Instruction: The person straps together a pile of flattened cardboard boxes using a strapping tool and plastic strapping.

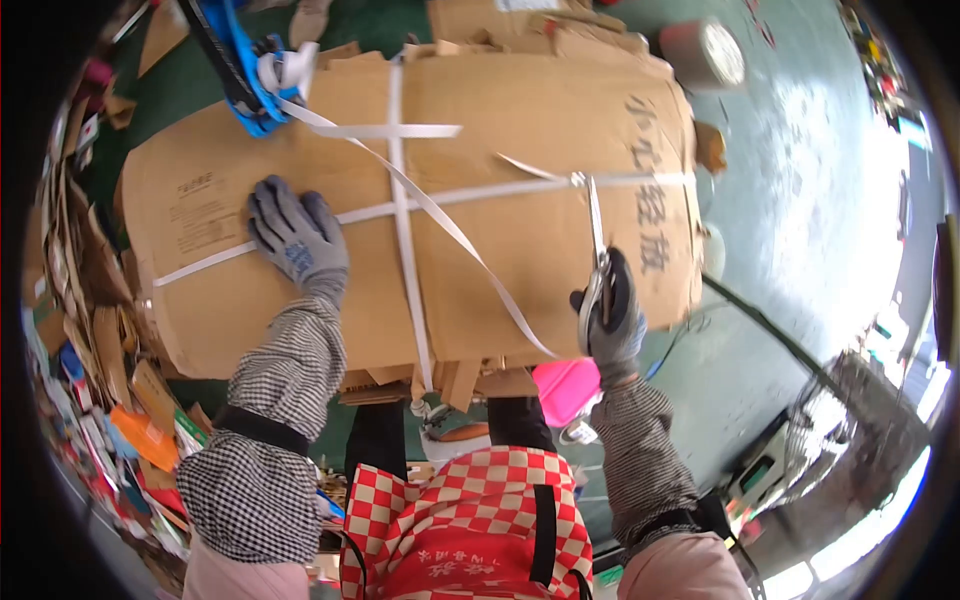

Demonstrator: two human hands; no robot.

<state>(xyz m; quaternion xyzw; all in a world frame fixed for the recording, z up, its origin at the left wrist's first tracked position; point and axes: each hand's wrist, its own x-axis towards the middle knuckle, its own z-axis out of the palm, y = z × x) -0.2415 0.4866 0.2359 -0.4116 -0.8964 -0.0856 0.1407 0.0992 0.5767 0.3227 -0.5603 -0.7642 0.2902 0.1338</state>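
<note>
A large bundle of flat brown cardboard (500, 110) lies before me, crossed by white packing straps (400, 220). My left hand (298, 235), in a grey glove, rests flat on the cardboard with its fingers stretched, next to the lengthwise strap. In my gloved right hand (615, 320) is a pair of scissors (597, 225), its handles in my fingers. The blades point away from me and reach the strap near a small metal buckle (577, 180). A cut or free strap end sticks up beside the buckle. Another loose strap length curls across the bundle's middle.
A blue strap reel holder (240, 80) stands at the bundle's far left edge. A white roll (715, 55) sits at the far right. Cardboard scraps and litter pile up along the left. A pink plastic item (566, 388) and a dark pole (770, 325) are nearby on the right.
</note>
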